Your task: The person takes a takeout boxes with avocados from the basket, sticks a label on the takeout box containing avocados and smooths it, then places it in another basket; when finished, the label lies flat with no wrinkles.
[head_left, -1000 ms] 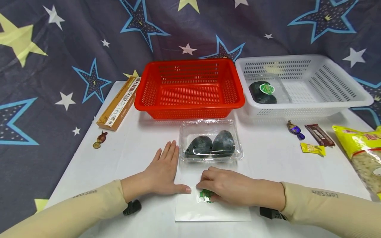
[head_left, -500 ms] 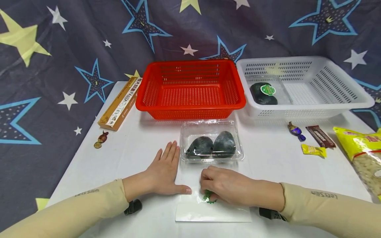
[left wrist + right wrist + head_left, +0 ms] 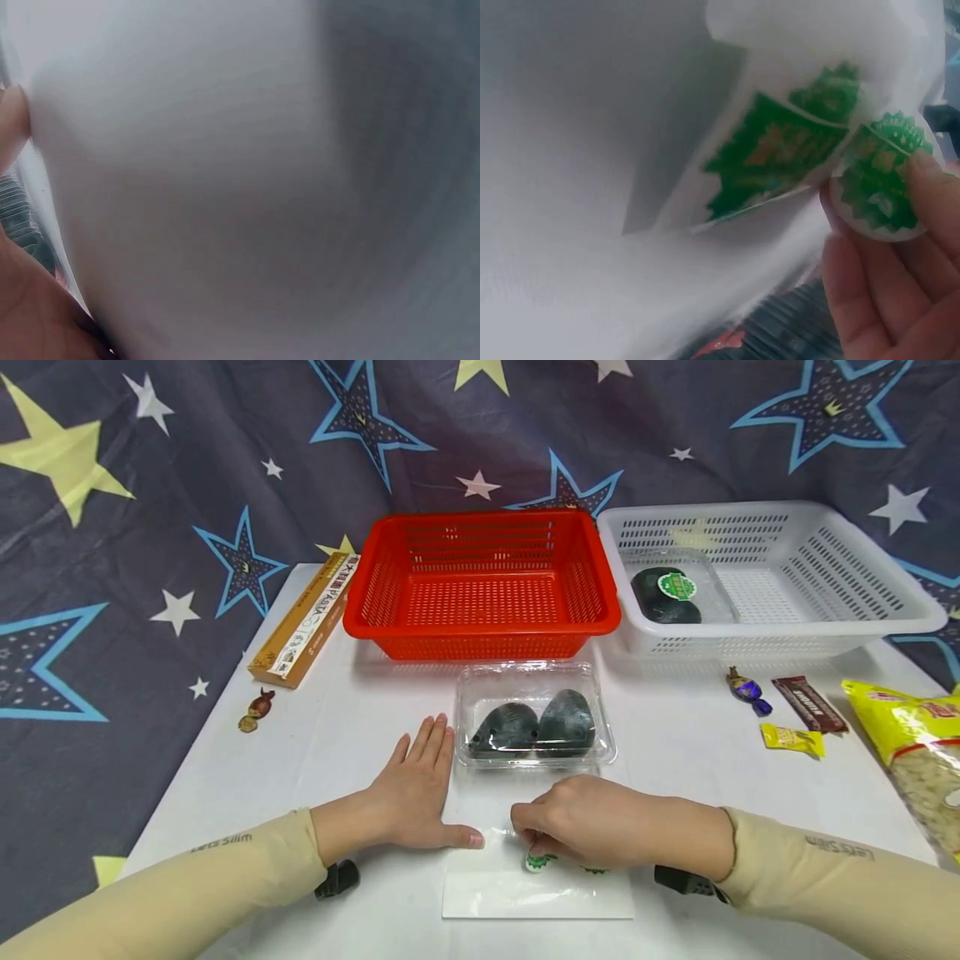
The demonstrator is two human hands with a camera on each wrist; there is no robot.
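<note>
My right hand (image 3: 581,822) pinches a round green-and-white sticker (image 3: 881,184) between thumb and fingers. In the right wrist view, another green sticker (image 3: 772,161) lies on the glossy backing just left of it. The head view shows the white sheet (image 3: 536,895) under the right hand, which hides part of it. My left hand (image 3: 408,797) rests flat on the table, fingers straight and thumb pointing towards the sheet. Past the fingertips stands a closed clear plastic box (image 3: 480,681) with two dark, avocado-shaped items (image 3: 566,722) inside.
A red basket (image 3: 480,631) and a white basket (image 3: 780,628) stand at the back; the white one holds another clear box with a labelled dark item (image 3: 663,597). A pasta box (image 3: 303,622) lies left. Wrapped sweets (image 3: 793,739) and a yellow bag (image 3: 918,743) lie right.
My right hand has lifted and turned slightly, and the sticker in its fingers now shows apart from another on the sheet. The left hand has stayed in place.
</note>
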